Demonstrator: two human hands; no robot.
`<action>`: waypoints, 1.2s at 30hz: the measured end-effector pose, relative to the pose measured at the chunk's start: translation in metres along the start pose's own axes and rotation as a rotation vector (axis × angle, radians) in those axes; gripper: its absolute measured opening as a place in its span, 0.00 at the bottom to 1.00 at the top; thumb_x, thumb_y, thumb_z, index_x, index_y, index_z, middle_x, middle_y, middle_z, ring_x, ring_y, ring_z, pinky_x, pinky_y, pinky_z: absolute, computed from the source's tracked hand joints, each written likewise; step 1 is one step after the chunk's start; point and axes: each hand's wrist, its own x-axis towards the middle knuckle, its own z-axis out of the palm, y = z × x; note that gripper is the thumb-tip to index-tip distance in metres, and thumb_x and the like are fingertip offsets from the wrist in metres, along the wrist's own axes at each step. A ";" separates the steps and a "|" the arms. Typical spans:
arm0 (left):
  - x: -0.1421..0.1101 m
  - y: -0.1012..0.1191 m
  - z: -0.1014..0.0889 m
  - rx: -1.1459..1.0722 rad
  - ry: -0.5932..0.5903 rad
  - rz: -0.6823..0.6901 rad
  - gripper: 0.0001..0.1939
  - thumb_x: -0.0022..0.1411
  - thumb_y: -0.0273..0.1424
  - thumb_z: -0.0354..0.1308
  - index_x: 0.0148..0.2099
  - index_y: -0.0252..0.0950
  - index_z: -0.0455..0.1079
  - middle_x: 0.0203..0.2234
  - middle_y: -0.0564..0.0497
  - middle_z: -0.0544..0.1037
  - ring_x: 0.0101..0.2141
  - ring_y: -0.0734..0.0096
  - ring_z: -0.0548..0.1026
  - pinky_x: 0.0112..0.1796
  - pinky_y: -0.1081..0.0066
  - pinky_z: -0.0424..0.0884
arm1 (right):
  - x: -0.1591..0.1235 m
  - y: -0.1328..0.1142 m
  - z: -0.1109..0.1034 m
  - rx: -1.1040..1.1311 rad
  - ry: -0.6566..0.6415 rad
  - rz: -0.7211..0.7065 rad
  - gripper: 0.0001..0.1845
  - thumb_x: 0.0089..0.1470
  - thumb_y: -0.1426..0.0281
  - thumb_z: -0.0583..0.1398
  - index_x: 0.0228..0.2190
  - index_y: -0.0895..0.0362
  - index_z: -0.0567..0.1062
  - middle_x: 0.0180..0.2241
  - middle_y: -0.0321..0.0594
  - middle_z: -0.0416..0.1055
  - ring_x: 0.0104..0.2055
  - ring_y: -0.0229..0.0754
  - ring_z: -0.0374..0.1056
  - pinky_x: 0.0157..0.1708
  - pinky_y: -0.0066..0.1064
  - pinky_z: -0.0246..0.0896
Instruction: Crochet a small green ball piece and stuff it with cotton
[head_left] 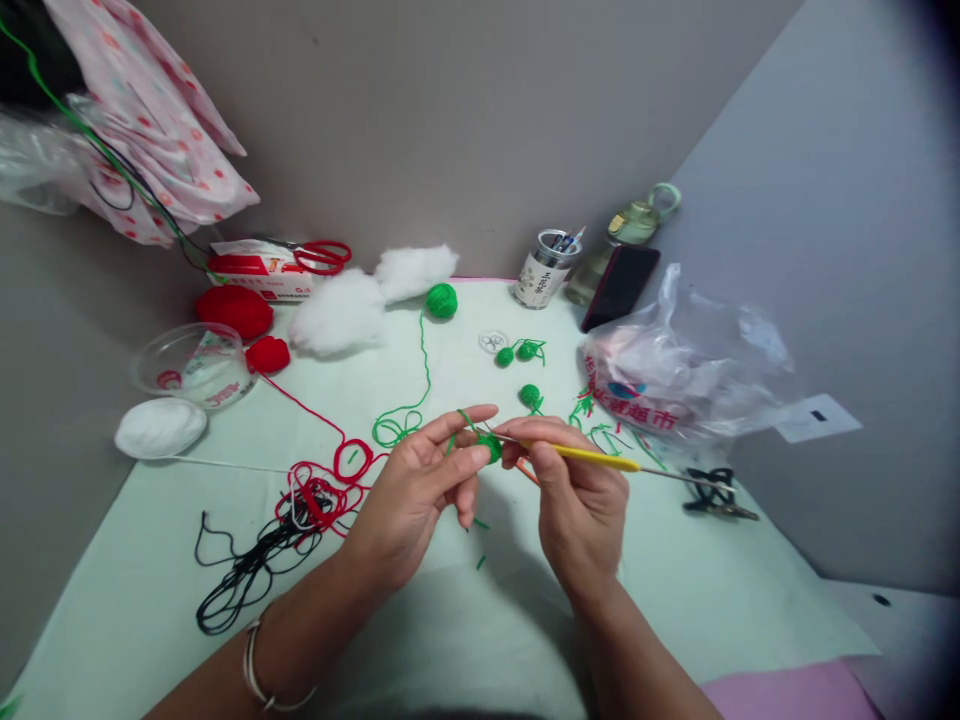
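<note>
Fingers (472, 459) of the left hand (405, 490) pinch the green crochet piece (492, 447) above the desk (712, 590); those of the right hand (583, 500) grip the yellow-handled crochet hook (592, 457). Slack tension could drop a stitch; coiled green yarn (397, 428) could tangle, jamming feed.

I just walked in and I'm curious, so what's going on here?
A person's left hand pinches a small green yarn piece, while the right hand grips a yellow-handled tool with its metal shaft at the piece. Beyond the hands lie a green yarn ball and three small green balls; a bundle of black cord lies off to the left.
</note>
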 end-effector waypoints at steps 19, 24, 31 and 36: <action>0.003 0.000 -0.003 0.024 -0.047 0.023 0.15 0.59 0.29 0.74 0.49 0.37 0.84 0.20 0.60 0.71 0.17 0.85 0.64 0.19 0.81 0.63 | 0.000 0.004 -0.002 0.160 -0.039 0.166 0.08 0.67 0.67 0.64 0.40 0.49 0.86 0.37 0.37 0.82 0.33 0.36 0.74 0.35 0.29 0.72; 0.002 0.001 -0.004 0.047 -0.045 0.033 0.15 0.60 0.29 0.73 0.50 0.37 0.84 0.23 0.58 0.74 0.18 0.85 0.66 0.21 0.80 0.65 | 0.002 0.004 -0.003 0.359 0.007 0.276 0.11 0.69 0.63 0.62 0.39 0.51 0.85 0.36 0.38 0.82 0.32 0.36 0.76 0.34 0.30 0.75; 0.000 0.004 -0.001 0.061 -0.011 0.054 0.14 0.58 0.30 0.74 0.47 0.37 0.84 0.25 0.58 0.75 0.18 0.84 0.67 0.21 0.80 0.65 | 0.005 0.003 -0.001 0.400 0.014 0.298 0.11 0.69 0.63 0.62 0.38 0.53 0.84 0.36 0.38 0.82 0.31 0.35 0.77 0.33 0.29 0.76; 0.001 0.002 -0.003 0.110 0.000 0.056 0.15 0.59 0.31 0.74 0.49 0.38 0.83 0.28 0.58 0.77 0.16 0.88 0.66 0.20 0.79 0.63 | 0.003 0.004 -0.002 0.369 -0.023 0.291 0.10 0.69 0.63 0.62 0.39 0.51 0.85 0.38 0.38 0.82 0.33 0.35 0.76 0.35 0.29 0.75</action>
